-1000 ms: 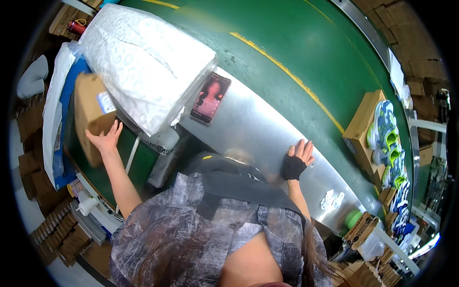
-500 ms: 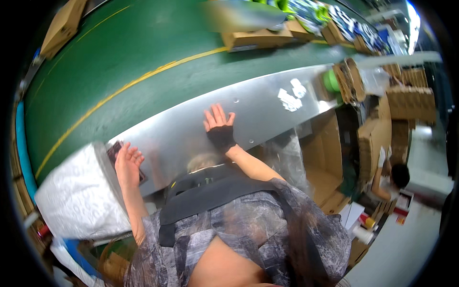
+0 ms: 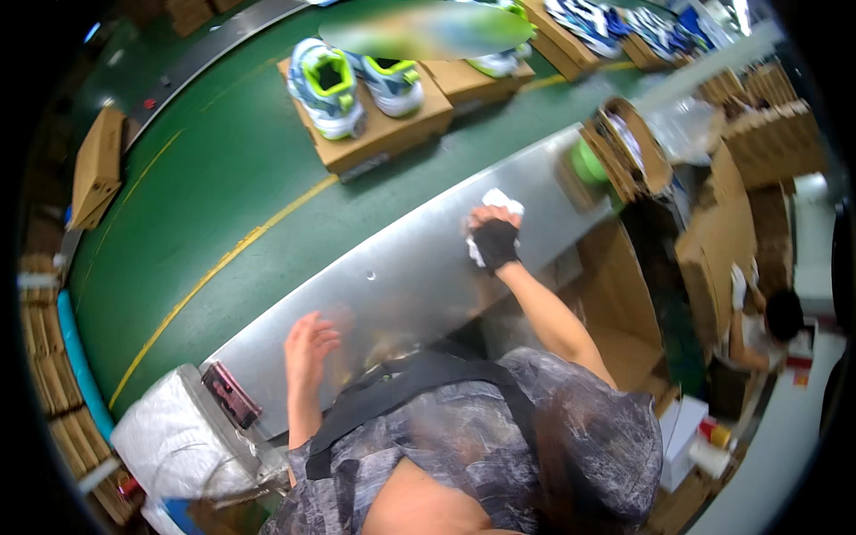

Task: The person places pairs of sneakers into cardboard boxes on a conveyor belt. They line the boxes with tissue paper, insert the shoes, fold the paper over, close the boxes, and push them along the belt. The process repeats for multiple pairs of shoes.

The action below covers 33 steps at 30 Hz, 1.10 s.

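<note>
My right hand [image 3: 495, 234], in a black fingerless glove, is closed over crumpled white paper [image 3: 503, 200] on the steel ledge [image 3: 401, 267]. White bits stick out past the fingers and below the palm; the palm hides the rest. To the left, my left hand [image 3: 310, 350] is bare, its fingers apart and slightly curled, with nothing in them. It hovers over the ledge, to the right of a dark pinkish phone-like object [image 3: 230, 394] at the ledge's left end.
Pairs of sneakers [image 3: 328, 89] stand on cardboard boxes [image 3: 383, 141] across the green surface [image 3: 241, 187]. At left lies a white wrapped bundle [image 3: 183, 437]. A green roll [image 3: 588, 163] and cardboard pieces [image 3: 642, 147] sit at the ledge's right end. Another person [image 3: 758, 330] works at far right.
My right hand has moved right and closed on the white paper. My left hand has lifted away from the phone-like object toward the right. The shoes on boxes have shifted left in view.
</note>
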Motion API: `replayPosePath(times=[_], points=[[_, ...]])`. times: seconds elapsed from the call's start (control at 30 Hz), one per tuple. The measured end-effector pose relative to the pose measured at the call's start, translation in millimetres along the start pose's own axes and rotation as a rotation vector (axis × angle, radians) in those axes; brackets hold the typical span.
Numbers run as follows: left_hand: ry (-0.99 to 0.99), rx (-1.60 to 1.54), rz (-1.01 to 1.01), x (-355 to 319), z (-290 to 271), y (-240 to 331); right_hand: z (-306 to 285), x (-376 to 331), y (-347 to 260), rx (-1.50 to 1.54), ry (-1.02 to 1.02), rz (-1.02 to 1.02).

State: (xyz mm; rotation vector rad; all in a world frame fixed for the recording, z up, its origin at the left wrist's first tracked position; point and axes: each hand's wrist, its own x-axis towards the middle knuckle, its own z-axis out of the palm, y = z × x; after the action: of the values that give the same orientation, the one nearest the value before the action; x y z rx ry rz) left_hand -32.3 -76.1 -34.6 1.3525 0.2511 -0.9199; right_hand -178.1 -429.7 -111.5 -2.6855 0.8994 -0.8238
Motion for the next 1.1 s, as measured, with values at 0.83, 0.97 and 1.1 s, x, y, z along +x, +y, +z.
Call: replayPosePath(times=[0.83,0.97,1.1], points=[[0.379,-0.473,0.19,-47.7,56.2,-26.6,13.5,272.6,-193.7,-0.331,-0.387,-0.523],[0.311,-0.441,0.244,-53.4,31.6,-29.7,6.9,289.4,-197.9,-0.24,-0.544,-0.424],[0.277,-0.435,0.272,-59.9,20.4,-27.0,2.1,304.6,-166.0,-0.066,-0.503,-0.398]])
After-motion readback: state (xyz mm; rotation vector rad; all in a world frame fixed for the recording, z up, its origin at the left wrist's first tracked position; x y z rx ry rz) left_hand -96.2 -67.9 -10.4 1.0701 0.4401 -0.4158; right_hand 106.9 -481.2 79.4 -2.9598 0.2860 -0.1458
